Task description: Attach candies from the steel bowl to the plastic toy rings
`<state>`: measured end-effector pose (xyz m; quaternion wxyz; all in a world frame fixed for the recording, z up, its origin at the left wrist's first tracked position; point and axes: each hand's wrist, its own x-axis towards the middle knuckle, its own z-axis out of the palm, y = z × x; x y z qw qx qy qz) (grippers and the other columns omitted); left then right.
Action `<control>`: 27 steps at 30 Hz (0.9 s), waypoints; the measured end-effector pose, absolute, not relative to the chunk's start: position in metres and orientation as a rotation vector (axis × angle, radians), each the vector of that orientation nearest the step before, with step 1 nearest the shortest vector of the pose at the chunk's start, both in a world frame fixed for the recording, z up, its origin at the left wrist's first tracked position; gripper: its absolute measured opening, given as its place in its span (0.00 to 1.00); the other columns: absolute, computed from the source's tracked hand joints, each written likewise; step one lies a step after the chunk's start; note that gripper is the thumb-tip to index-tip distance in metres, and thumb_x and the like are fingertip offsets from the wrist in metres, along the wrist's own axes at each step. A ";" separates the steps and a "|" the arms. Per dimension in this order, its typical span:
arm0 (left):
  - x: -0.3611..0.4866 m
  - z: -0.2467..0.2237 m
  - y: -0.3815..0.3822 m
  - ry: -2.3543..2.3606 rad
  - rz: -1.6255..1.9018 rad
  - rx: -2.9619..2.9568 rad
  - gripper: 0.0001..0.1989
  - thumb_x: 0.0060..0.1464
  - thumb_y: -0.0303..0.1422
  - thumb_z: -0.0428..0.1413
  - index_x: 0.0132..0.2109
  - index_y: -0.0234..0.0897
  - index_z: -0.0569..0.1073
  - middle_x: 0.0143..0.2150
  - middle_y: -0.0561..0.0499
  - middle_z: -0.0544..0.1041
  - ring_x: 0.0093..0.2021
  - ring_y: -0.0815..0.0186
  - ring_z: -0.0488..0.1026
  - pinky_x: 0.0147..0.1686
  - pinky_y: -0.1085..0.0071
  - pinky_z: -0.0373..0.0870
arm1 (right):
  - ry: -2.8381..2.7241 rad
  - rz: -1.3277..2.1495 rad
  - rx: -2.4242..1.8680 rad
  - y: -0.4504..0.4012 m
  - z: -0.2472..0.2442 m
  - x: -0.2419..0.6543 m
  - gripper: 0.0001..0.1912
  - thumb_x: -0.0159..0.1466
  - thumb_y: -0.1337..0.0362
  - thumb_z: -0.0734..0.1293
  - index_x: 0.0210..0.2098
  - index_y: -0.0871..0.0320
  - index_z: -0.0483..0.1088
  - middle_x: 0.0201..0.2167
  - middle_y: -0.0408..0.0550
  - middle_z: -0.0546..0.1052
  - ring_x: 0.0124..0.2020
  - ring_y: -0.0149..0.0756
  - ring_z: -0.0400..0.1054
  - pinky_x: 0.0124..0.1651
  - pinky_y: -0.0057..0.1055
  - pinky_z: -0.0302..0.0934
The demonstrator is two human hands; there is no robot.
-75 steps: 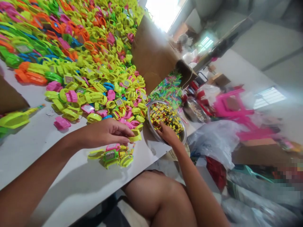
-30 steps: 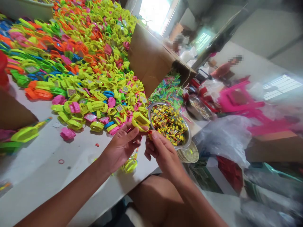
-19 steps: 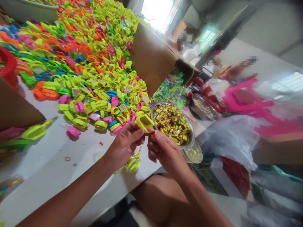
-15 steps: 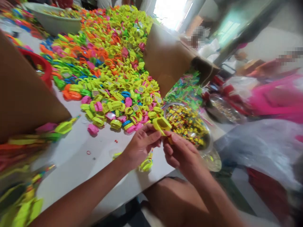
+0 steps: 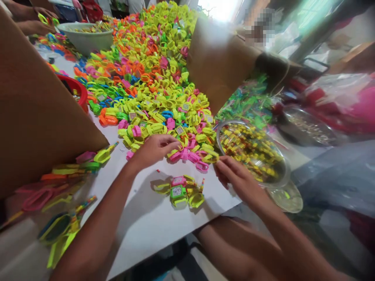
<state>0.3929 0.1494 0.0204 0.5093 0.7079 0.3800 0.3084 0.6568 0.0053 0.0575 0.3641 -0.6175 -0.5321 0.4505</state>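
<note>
A large heap of bright plastic toy watches (image 5: 158, 101) covers the far part of the white table. My left hand (image 5: 155, 150) reaches to the heap's near edge. Its thumb and fingers are drawn together beside pink and yellow watches; what lies between the fingertips is hard to make out. At the heap's right front corner, my right hand (image 5: 236, 173) pinches the end of a yellow toy watch (image 5: 209, 154). Between my forearms, a small cluster of watches lies on the table, among them a green-framed one (image 5: 177, 191) and a pink one (image 5: 178, 180).
A clear bowl (image 5: 285, 183) of small yellow-and-red pieces stands at right. Cardboard (image 5: 218, 62) walls the heap's right side; another brown panel (image 5: 43, 105) rises at left above more watches. Farther back are a pale basin (image 5: 88, 43), a red tub (image 5: 83, 93) and another person's hands (image 5: 43, 17).
My hands, together on a yellow watch before, have moved apart. The left is now at the heap's edge, the right lower right with a yellow watch. The camera view has shifted left.
</note>
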 end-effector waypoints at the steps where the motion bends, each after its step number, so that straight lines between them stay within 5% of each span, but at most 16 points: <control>1: 0.376 0.018 0.160 1.091 0.732 1.904 0.16 0.66 0.45 0.59 0.46 0.38 0.85 0.47 0.45 0.86 0.45 0.57 0.80 0.44 0.65 0.71 | -1.526 1.097 -1.639 0.006 0.053 0.656 0.17 0.77 0.47 0.65 0.43 0.54 0.71 0.34 0.44 0.73 0.32 0.33 0.67 0.34 0.30 0.62; 6: 0.332 0.000 0.183 1.162 0.341 2.278 0.17 0.68 0.38 0.53 0.56 0.40 0.81 0.54 0.45 0.84 0.52 0.55 0.80 0.52 0.62 0.73 | -2.148 0.836 -1.584 0.010 0.030 0.632 0.13 0.81 0.56 0.59 0.51 0.55 0.71 0.47 0.52 0.76 0.48 0.43 0.71 0.53 0.41 0.65; 13: 0.348 -0.022 0.177 1.143 0.251 2.449 0.22 0.65 0.28 0.53 0.63 0.39 0.77 0.61 0.42 0.79 0.66 0.49 0.70 0.67 0.53 0.64 | -2.425 0.677 -1.435 0.014 0.006 0.613 0.16 0.81 0.58 0.58 0.54 0.55 0.76 0.48 0.56 0.76 0.50 0.48 0.68 0.53 0.47 0.67; 21: 0.349 -0.034 0.182 1.166 0.270 2.447 0.20 0.62 0.25 0.53 0.59 0.37 0.77 0.59 0.40 0.80 0.64 0.50 0.71 0.66 0.55 0.65 | -2.354 0.502 -1.430 0.025 0.020 0.638 0.14 0.78 0.57 0.63 0.54 0.53 0.78 0.51 0.57 0.79 0.53 0.50 0.71 0.55 0.48 0.66; 27: 0.349 -0.044 0.193 1.093 0.345 2.362 0.17 0.61 0.33 0.54 0.55 0.38 0.78 0.50 0.41 0.80 0.55 0.48 0.75 0.56 0.55 0.71 | -1.839 0.057 -2.019 0.041 0.037 0.749 0.16 0.76 0.55 0.62 0.45 0.57 0.79 0.44 0.57 0.83 0.47 0.47 0.75 0.53 0.41 0.65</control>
